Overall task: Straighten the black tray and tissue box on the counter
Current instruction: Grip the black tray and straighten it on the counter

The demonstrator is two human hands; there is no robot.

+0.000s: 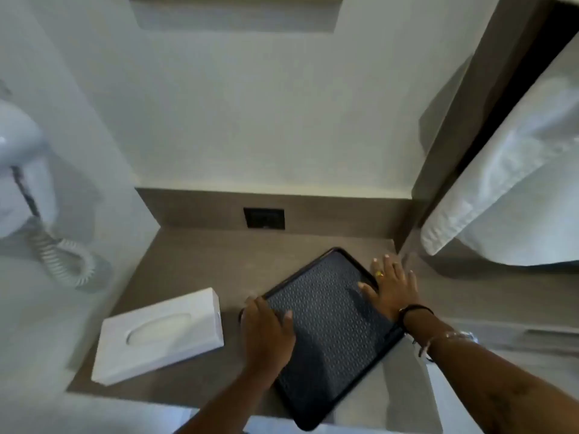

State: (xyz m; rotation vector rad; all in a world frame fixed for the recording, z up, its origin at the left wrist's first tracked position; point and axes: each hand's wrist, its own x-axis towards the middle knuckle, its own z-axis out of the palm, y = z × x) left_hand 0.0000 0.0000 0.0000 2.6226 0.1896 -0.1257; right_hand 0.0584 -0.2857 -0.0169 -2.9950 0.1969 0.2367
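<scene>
A black tray (329, 336) with a textured floor lies askew on the brown counter (200, 264), its near corner jutting past the front edge. My left hand (266, 330) grips the tray's left rim, thumb on the inside. On the right rim my right hand (391, 292) holds on, fingers outside and thumb on the tray floor. A white tissue box (159, 336) with an oval opening sits tilted to the left of the tray, apart from both hands.
A white wall-mounted hair dryer (18, 170) with a coiled cord (62, 258) hangs at the left. A dark outlet plate (264, 218) sits in the back splash. A white towel (513, 183) hangs at the right.
</scene>
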